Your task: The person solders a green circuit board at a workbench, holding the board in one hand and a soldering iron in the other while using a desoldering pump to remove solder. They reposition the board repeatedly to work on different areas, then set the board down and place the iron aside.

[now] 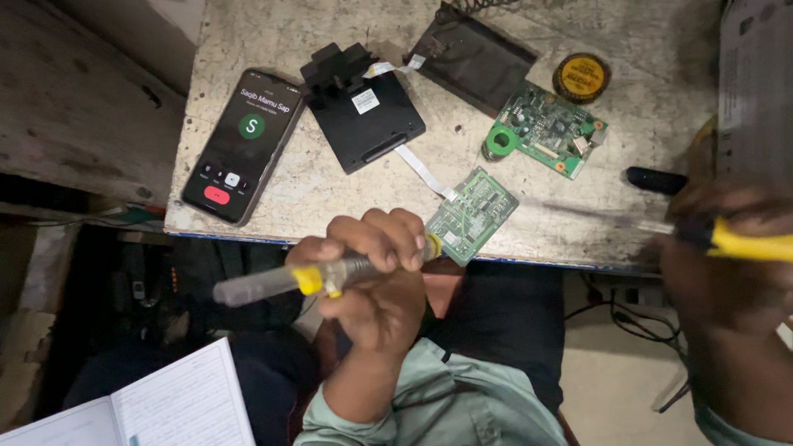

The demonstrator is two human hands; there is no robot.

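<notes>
My left hand [376, 268] is closed around a tool with a clear handle and a yellow band [281, 282], held level just off the table's front edge. Its working end, by my fingers, touches or nearly touches a small green circuit board [472, 215] lying at that edge. A white ribbon cable [420, 169] joins this board to a black flat module [363, 111]. My right hand [727, 272], blurred at the right, grips a yellow-handled tool [752, 245]. A black end [652, 180] shows near it; whether it belongs to that tool I cannot tell.
On the worn table [281, 33] lie a phone with a lit call screen [239, 144], a larger green circuit board [549, 128], a round yellow and black tin [581, 77] and a dark flat piece [475, 54]. A grey device [752, 83] stands at the right. An open notebook [165, 405] rests at lower left.
</notes>
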